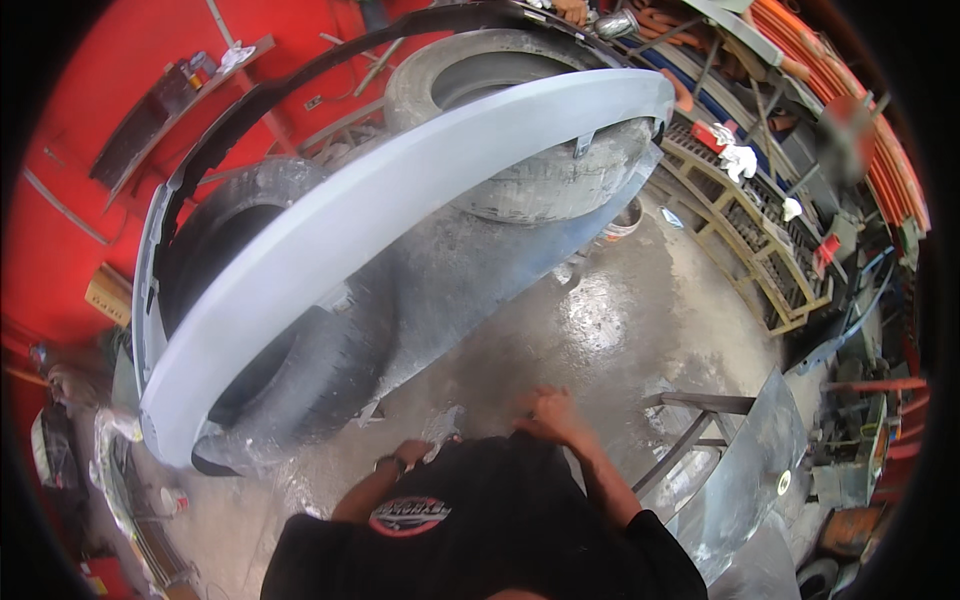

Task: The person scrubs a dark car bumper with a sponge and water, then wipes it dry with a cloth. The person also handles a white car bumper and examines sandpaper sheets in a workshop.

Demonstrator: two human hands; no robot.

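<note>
In front of me a long curved car bumper [330,225] in light grey, perhaps primer, rests over tires. One tire [560,175] lies under its right part; a darker tire [330,370] is beneath its left part. My left hand [412,452], with a watch at the wrist, is low before my body, its fingers mostly hidden. A pale grey ragged patch [440,425] shows just beyond it; whether the hand touches it I cannot tell. My right hand [548,412] is near my chest, bent and smeared by motion. Both hands are apart from the bumper.
Below the tires lies a flat grey panel [460,310]. A metal stand [690,430] and a grey sheet panel [755,470] are at my right. Wooden pallet-like frames [750,245] and stacked parts line the right side. A shelf [180,120] hangs on the red wall at left.
</note>
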